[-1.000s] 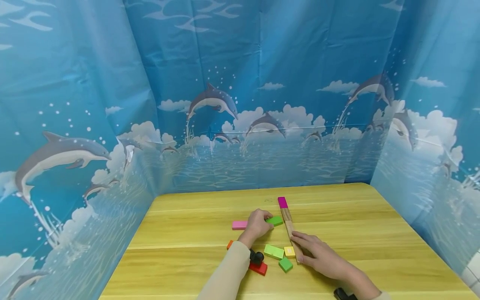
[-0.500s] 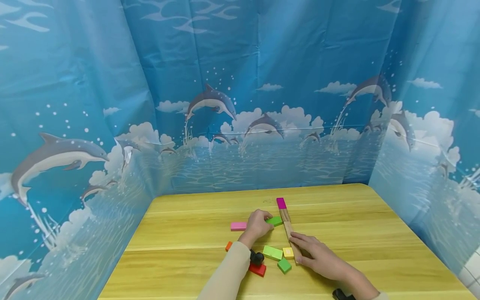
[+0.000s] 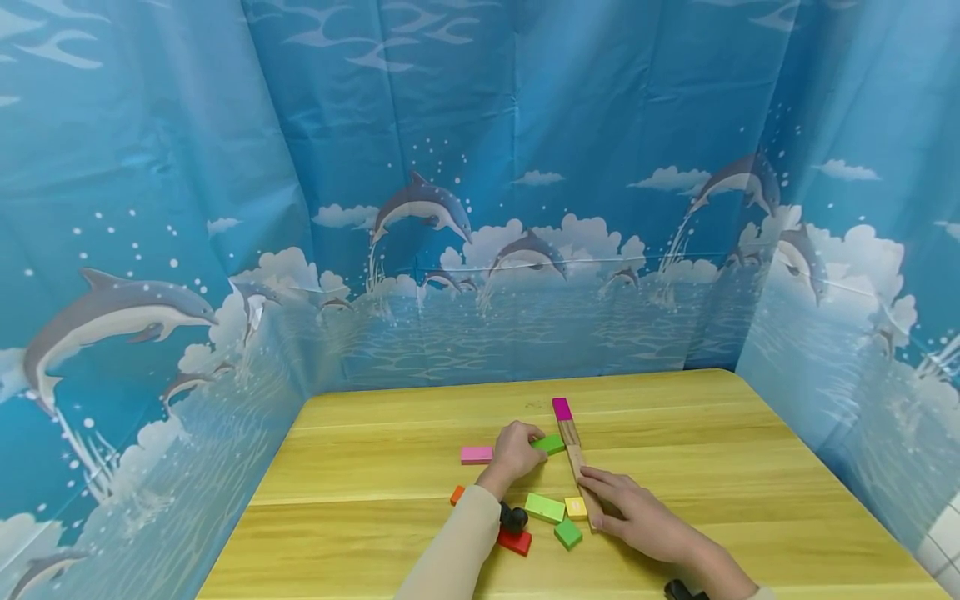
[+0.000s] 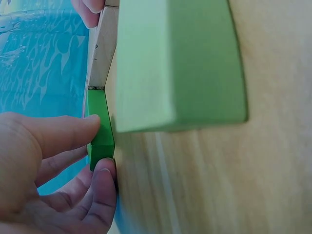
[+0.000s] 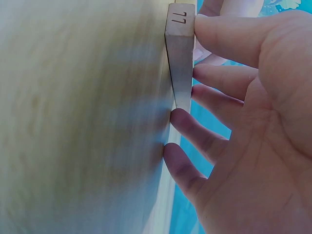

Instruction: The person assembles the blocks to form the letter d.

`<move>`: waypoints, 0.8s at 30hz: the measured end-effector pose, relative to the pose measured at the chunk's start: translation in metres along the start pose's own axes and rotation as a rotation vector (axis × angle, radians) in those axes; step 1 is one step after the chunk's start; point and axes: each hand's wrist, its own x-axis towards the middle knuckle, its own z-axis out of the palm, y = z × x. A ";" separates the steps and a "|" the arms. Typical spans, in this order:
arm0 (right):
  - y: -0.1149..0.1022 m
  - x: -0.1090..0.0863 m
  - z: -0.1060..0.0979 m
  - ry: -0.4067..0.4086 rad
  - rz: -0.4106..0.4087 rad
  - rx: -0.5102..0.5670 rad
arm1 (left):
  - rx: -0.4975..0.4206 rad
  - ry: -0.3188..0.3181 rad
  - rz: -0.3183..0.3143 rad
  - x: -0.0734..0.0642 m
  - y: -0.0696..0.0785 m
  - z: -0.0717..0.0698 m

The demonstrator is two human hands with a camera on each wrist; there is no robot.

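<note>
In the head view my left hand point(image 3: 516, 450) pinches a green block point(image 3: 551, 444) lying flat at the left side of a line of blocks. The left wrist view shows thumb and fingers on this green block point(image 4: 101, 124), its far end meeting a plain wooden block point(image 4: 104, 48). The line runs from a magenta block point(image 3: 562, 408) through a striped brown block point(image 3: 569, 432) to plain wooden blocks point(image 3: 575, 460). My right hand point(image 3: 637, 517) rests along the line's right side, fingers extended. In the right wrist view its thumb and fingertips touch a wooden block point(image 5: 180, 53) marked 77.
A pink block point(image 3: 477, 455) lies left of my left hand. Nearer are a lime block point(image 3: 544, 507), a yellow block point(image 3: 575, 508), a smaller green block point(image 3: 567, 534), a red block point(image 3: 515, 542) and a partly covered orange block point(image 3: 457, 495). A dolphin-print curtain point(image 3: 480, 333) surrounds the table point(image 3: 360, 467).
The head view shifts slightly. Both hands and the blocks keep their places.
</note>
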 end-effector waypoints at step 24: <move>0.000 -0.001 -0.001 -0.015 -0.002 0.018 | -0.130 -0.040 0.027 -0.017 -0.013 -0.019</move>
